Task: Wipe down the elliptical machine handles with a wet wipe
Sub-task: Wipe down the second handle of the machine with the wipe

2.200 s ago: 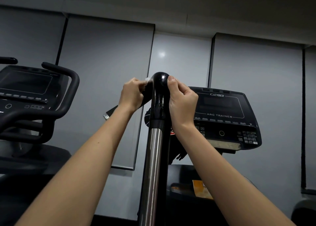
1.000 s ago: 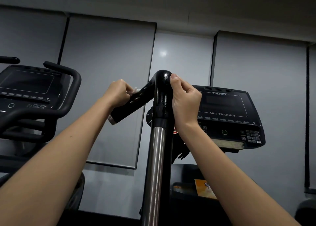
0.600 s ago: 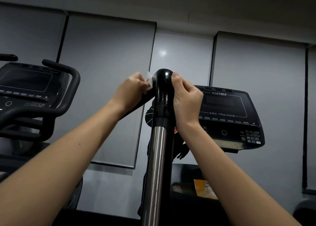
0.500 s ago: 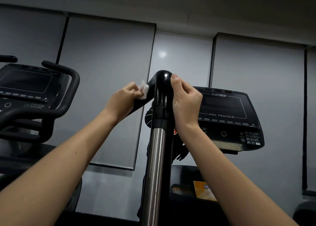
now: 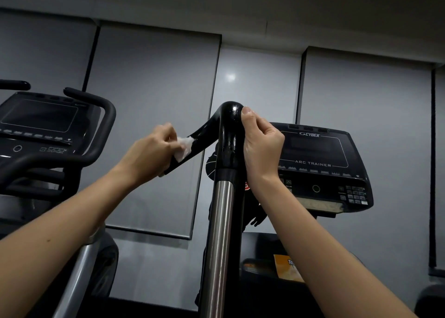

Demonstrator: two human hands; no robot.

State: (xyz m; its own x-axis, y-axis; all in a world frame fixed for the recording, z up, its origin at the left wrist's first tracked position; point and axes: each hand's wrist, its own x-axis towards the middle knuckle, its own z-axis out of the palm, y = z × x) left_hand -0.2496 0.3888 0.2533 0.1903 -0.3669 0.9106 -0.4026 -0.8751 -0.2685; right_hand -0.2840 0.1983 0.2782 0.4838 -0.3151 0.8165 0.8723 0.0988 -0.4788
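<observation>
Pinching wet wipe (image 5: 184, 146) in left hand (image 5: 149, 152) against angled black handle (image 5: 204, 134) left of its bend, right hand (image 5: 261, 149) clenching bend beside it, risking wipe slipping from loose fingers (image 5: 172, 134).

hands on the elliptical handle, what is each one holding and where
The left hand pinches a crumpled wet wipe against the black handle's angled branch. The right hand holds the handle just below its top bend.
</observation>
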